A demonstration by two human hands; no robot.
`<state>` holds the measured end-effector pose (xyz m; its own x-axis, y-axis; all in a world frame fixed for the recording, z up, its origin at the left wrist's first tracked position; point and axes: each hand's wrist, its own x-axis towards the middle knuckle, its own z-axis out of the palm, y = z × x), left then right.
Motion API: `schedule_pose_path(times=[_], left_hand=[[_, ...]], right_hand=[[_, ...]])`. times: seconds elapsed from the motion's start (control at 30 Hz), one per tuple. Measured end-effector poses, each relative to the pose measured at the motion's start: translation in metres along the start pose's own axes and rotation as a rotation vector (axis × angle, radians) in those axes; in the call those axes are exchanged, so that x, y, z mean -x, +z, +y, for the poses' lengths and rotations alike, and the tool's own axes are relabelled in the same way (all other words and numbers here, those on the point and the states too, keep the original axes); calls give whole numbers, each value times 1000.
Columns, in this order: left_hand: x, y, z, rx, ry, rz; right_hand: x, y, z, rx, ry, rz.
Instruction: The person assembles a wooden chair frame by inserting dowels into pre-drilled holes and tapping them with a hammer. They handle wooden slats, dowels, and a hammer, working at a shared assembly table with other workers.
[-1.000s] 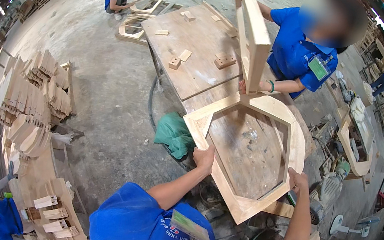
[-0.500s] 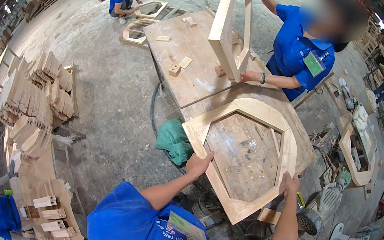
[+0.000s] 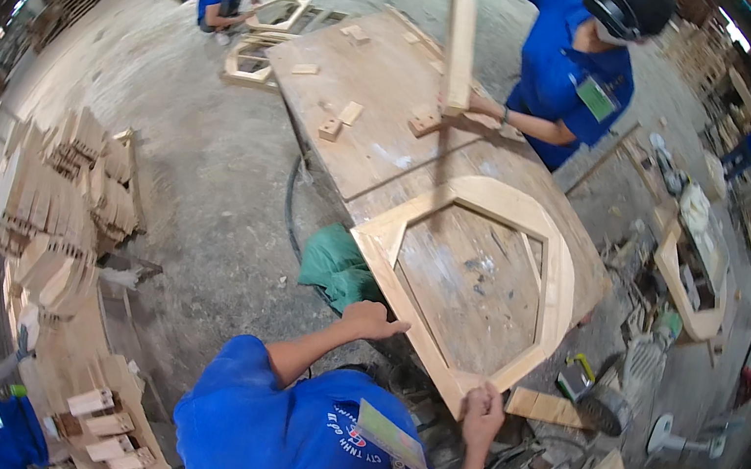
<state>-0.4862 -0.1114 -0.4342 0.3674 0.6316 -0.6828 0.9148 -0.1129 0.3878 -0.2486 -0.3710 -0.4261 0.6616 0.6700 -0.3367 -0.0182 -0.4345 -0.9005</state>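
Polygonal wooden frame (image 3: pixel 557 290) flat on the near end of the wooden desk (image 3: pixel 382 77), both hands at its close side.

Left hand (image 3: pixel 368 320) lays its thumb against the outer edge of the left rail; right hand (image 3: pixel 483 410), fingers curled, meets the near corner. Fingertips partly hidden, so cannot tell whether either grip is closed on the wood or merely resting. Desk seems to bear the weight, so light contact would do; near corner juts past its edge, leaving wood easy to reach. Opposite, a co-worker (image 3: pixel 570 78) in blue holds a wooden bar (image 3: pixel 461 40) upright. Small drilled blocks (image 3: pixel 328 129) sit farther up; green cloth bundle (image 3: pixel 335 268) beside the desk's left edge.
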Motion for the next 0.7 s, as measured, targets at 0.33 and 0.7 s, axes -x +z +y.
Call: schedule_pose_path(times=[0.33,0.7], left_hand=[[-63,-25,177,-193,676,110],[-108,-6,291,-249,740,250]], right_hand=[[108,2,21,86,141,-76],[157,-15,43,83,320,152]])
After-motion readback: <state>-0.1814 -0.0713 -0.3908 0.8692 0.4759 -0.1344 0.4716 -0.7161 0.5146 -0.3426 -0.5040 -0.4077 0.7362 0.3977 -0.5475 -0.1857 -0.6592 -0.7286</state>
